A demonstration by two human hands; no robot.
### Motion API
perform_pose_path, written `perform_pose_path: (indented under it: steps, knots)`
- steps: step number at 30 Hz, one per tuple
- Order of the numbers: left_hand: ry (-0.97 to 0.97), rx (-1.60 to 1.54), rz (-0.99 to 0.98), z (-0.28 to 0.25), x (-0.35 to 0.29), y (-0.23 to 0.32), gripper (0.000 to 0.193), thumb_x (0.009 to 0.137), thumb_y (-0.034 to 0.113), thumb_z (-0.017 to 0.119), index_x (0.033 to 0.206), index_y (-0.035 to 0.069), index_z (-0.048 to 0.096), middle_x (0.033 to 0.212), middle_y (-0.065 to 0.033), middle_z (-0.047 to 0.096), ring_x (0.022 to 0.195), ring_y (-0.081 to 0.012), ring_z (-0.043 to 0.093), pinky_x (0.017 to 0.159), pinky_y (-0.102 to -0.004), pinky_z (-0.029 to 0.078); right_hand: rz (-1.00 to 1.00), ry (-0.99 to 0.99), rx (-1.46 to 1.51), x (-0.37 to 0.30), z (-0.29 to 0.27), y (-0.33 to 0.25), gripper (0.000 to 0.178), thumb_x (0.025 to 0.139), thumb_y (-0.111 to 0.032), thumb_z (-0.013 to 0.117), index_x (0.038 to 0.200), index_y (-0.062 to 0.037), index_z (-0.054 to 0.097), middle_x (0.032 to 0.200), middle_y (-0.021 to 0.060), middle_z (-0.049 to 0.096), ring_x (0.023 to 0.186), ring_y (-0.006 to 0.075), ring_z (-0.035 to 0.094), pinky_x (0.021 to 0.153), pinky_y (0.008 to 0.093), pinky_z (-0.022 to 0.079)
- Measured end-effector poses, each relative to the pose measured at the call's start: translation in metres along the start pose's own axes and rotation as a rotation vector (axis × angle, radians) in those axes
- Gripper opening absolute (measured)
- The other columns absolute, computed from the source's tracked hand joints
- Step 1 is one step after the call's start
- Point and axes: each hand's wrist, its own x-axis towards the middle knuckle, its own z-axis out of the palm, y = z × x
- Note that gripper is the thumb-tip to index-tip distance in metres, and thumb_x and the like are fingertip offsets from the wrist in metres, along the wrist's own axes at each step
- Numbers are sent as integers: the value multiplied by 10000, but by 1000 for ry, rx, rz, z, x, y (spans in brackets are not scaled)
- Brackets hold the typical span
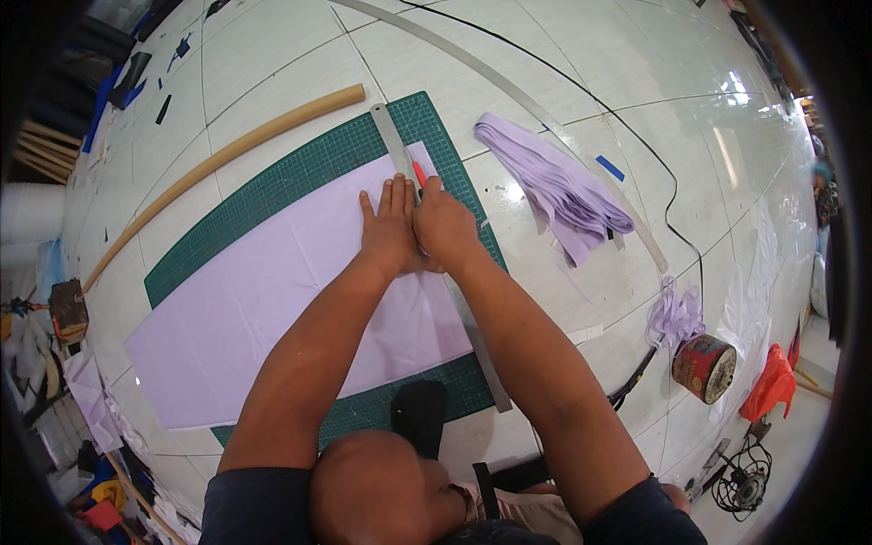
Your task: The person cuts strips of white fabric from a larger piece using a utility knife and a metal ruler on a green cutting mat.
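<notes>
A lilac cloth (291, 263) lies spread over a green cutting mat (241, 218) on the tiled floor. Along the cloth's right side runs a steel ruler (388, 132), its far end reaching past the fabric. My left hand (389, 234) presses flat on the ruler and cloth, fingers stretched forward. Right beside it, my right hand (445, 225) is closed around a red-bodied utility knife (419, 173) held against the ruler's edge. The blade cannot be made out. A narrow margin of cloth shows to the right of the ruler.
A folded bundle of lilac strips (554, 186) lies right of the mat, near a long metal strip (490, 73) and a black cable (627, 127). Left lies a cardboard tube (236, 163). A tin can (704, 368) and red plastic bag (770, 381) sit right.
</notes>
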Motion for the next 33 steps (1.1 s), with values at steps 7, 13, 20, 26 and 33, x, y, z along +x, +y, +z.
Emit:
perform_pose_path:
  steps: [7,13,20,26,33]
  knots:
    - [53,-17,3,9,2,-4,1490,534,721,818,1593,-3,61,1670,-198,69,1556,-340,38,1188,-645,80,2,-22,8,3,-4,-6,239,1014,-224,451,1053,11,465,927,251,689,858,398,711,730,470,573]
    - [56,-4,12,2,0,3,1489,535,733,811,1590,-9,67,1664,-203,84,1551,-348,61,1189,-642,93,53,-115,15,4,-20,-8,250,998,-226,471,1076,11,471,930,276,697,888,419,703,763,494,555]
    - [18,16,-17,-4,-2,3,1502,536,714,814,1575,-37,34,1662,-206,63,1548,-351,75,1209,-614,91,160,-253,11,-65,-26,15,221,950,-141,480,1112,6,453,971,296,687,942,460,678,839,546,513]
    - [39,37,-17,-3,-2,4,1507,520,738,799,1575,-53,71,1658,-215,93,1547,-351,88,1205,-615,84,290,-384,-24,-137,-37,35,212,962,-148,477,1124,-19,435,940,297,681,913,467,677,823,563,511]
    - [27,35,-29,2,-2,2,1493,529,721,797,1580,-44,62,1663,-214,80,1549,-350,81,1207,-609,75,297,-395,-73,-251,-41,73,187,984,-185,484,1088,-45,418,839,258,683,775,459,685,674,550,549]
